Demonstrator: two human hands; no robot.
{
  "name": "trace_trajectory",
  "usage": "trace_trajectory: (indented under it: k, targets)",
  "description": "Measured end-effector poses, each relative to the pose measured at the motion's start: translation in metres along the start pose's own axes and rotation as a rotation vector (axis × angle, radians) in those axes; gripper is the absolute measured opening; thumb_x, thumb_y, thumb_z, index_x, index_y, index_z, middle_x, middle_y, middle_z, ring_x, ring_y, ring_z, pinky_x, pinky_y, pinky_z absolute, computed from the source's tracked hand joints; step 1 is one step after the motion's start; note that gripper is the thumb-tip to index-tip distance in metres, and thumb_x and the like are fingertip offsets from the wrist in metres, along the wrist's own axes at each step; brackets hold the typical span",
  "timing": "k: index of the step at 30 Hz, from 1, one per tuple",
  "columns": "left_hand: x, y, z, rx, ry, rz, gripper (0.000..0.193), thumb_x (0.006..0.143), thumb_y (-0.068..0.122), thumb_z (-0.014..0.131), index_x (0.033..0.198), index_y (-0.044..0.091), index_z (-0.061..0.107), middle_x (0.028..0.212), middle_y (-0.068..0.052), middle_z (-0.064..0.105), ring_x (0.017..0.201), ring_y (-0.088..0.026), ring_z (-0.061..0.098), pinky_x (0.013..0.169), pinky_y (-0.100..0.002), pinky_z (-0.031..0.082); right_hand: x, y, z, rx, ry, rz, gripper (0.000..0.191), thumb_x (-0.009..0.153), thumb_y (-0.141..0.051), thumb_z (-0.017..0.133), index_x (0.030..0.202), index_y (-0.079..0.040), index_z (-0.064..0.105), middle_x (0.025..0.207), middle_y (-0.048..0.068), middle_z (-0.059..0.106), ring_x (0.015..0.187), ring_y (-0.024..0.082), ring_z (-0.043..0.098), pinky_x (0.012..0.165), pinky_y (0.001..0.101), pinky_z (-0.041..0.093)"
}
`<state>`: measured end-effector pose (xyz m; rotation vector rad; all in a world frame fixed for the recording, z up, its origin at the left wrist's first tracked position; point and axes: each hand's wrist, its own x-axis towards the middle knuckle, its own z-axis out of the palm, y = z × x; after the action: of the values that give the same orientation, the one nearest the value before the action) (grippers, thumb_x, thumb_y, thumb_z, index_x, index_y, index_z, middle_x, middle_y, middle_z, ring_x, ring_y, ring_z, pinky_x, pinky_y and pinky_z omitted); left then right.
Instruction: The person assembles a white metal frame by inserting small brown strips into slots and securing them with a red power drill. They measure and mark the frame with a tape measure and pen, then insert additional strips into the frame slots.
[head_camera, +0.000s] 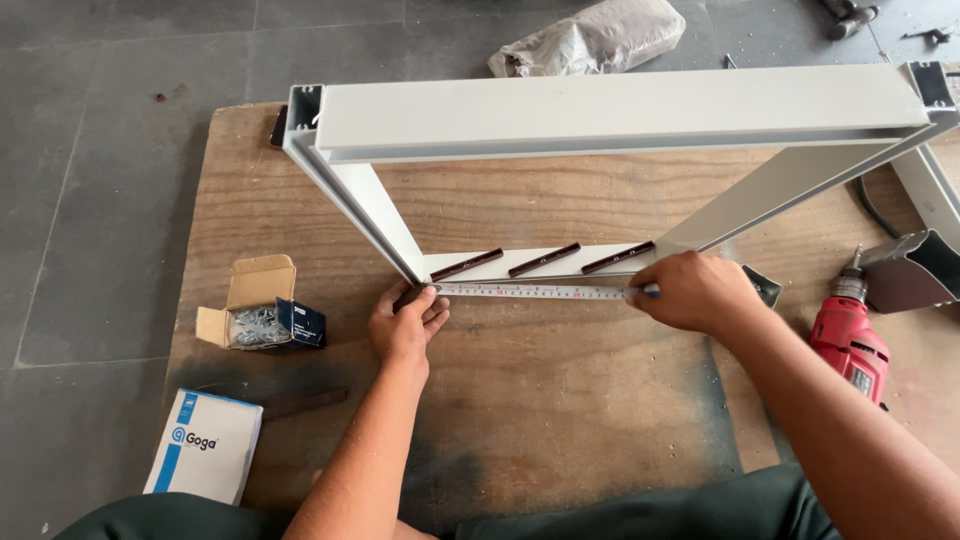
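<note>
Left hand: fingers curled, pinning the tape measure end at the white aluminium frame corner.
Right hand: closed over the tape's far end, knuckles up.
Tape: stretched flat along the frame's bottom rail.

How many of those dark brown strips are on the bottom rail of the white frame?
3. All lie in a row along the bottom rail: left strip, middle strip, right strip, just above the tape measure. The right hand may hide more.
</note>
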<state>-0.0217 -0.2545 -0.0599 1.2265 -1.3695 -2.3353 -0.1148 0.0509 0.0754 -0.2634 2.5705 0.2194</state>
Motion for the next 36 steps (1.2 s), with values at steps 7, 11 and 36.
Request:
trace_trajectory:
  k: [7, 11, 36]
  targets:
    - [-0.005, 0.003, 0.001, 0.013, 0.001, 0.003, 0.042, 0.088, -0.001, 0.069, 0.129, 0.004, 0.062, 0.101, -0.010, 0.073, 0.078, -0.021, 0.073, 0.076, -0.037, 0.063, 0.013, -0.024, 0.006, -0.124, 0.111, -0.026, 0.031, 0.100, -0.047, 0.055, 0.115, -0.036, 0.079, 0.088, -0.002, 0.079, 0.079, 0.020, 0.073, 0.073, 0.0380, 0.060]
    - [-0.004, 0.003, 0.001, 0.006, -0.014, -0.004, 0.043, 0.088, -0.001, 0.069, 0.130, 0.006, 0.063, 0.101, -0.009, 0.074, 0.077, -0.021, 0.073, 0.074, -0.037, 0.063, 0.024, -0.030, 0.007, -0.095, 0.082, 0.049, 0.033, 0.101, -0.044, 0.056, 0.098, -0.022, 0.081, 0.083, 0.004, 0.078, 0.073, 0.019, 0.071, 0.067, 0.0369, 0.058]
    - [-0.009, 0.008, 0.005, 0.051, 0.040, 0.001, 0.039, 0.086, -0.002, 0.072, 0.124, -0.001, 0.061, 0.100, -0.014, 0.074, 0.074, -0.023, 0.075, 0.072, -0.037, 0.065, 0.034, -0.051, -0.007, -0.241, 0.086, 0.104, 0.025, 0.095, -0.023, 0.062, 0.081, -0.014, 0.080, 0.079, 0.006, 0.080, 0.068, 0.012, 0.075, 0.052, 0.0279, 0.052]
